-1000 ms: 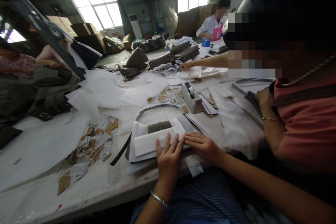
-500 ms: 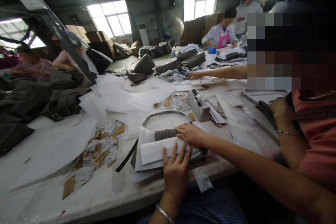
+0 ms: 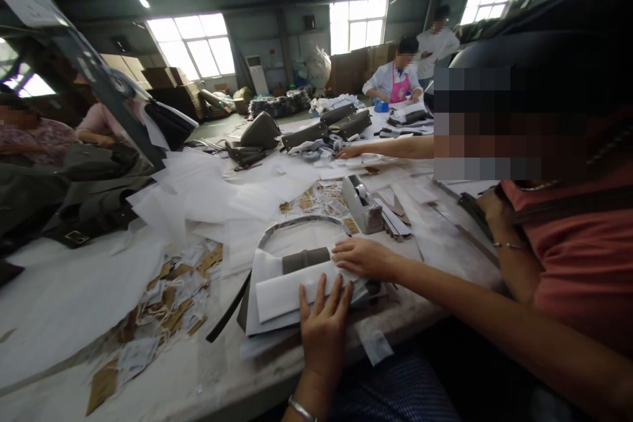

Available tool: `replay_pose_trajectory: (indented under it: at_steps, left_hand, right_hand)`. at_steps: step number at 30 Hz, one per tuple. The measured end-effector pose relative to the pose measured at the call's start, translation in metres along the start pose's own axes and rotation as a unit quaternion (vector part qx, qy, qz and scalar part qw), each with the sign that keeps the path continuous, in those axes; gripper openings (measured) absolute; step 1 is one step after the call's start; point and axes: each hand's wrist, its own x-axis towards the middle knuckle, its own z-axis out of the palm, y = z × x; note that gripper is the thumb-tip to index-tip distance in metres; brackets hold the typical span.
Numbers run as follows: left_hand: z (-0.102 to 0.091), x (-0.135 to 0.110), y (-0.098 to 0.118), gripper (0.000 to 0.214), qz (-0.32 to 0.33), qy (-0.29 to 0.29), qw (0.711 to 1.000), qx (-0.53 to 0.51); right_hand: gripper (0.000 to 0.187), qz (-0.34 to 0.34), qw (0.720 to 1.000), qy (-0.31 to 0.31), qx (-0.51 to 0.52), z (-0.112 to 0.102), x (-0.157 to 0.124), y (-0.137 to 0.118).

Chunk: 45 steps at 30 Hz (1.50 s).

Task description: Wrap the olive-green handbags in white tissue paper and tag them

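Note:
A dark olive handbag [image 3: 305,260] lies at the table's front edge, partly covered by white foam sheet [image 3: 277,297]. Its wrapped handle [image 3: 302,219] arches away from me, and a dark strap [image 3: 228,308] sticks out at the left. Fingers spread, my left hand [image 3: 324,326] rests flat on the foam near its right end. My right hand [image 3: 363,257] lies over the bag's upper right part, fingers stretched out and pressing on the wrapping. The bag's right end is partly hidden under my hands.
A grey tape dispenser [image 3: 362,206] stands behind my right hand. Tags with cords [image 3: 182,297] lie scattered at left, beside stacked foam sheets [image 3: 217,184]. More olive bags [image 3: 306,135] lie farther back. A co-worker's arm [image 3: 390,147] reaches across from the right.
The view has turned slightly, so the scene sits a little farther left and lower. Both my hands stay on the wrapped bag, almost unmoved. The co-worker's hand remains near the far bags.

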Motion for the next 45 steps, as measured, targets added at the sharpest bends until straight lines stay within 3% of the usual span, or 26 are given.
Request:
replay_pose_trajectory:
  at_steps: [4,7,9,13,18,29,38,45]
  left_hand:
    - [-0.003,0.0,0.0,0.044,-0.006,-0.022,1.0,0.001]
    - [-0.006,0.001,0.0,0.046,0.008,-0.042,0.999,0.017]
    - [-0.009,0.002,0.0,0.048,0.017,-0.052,0.998,0.029]
    - [-0.012,0.004,0.0,0.048,0.019,-0.069,0.997,0.037]
    - [-0.013,0.004,-0.002,0.048,0.022,-0.083,0.996,0.04]
    - [-0.009,0.004,0.001,0.043,0.016,-0.056,0.997,0.042]
    - [-0.007,0.002,-0.001,0.044,0.03,-0.048,0.997,0.046]
    - [-0.007,0.001,0.0,0.047,0.04,-0.054,0.997,0.046]
  right_hand:
    - [0.039,-0.017,0.981,0.177,0.076,0.007,-0.091,-0.032]
    - [0.053,-0.046,0.988,0.143,0.034,0.034,-0.146,-0.054]
    - [0.052,-0.045,0.992,0.12,0.005,0.057,-0.161,-0.062]
    - [0.039,-0.031,0.979,0.2,0.014,0.089,-0.15,-0.062]
    - [0.031,-0.031,0.959,0.276,0.057,0.094,-0.127,-0.064]
    - [0.03,-0.004,0.961,0.262,0.09,0.085,-0.146,-0.097]
    - [0.027,0.006,0.959,0.27,0.085,0.07,-0.142,-0.117]
    - [0.027,-0.006,0.962,0.25,0.112,0.026,-0.122,-0.103]
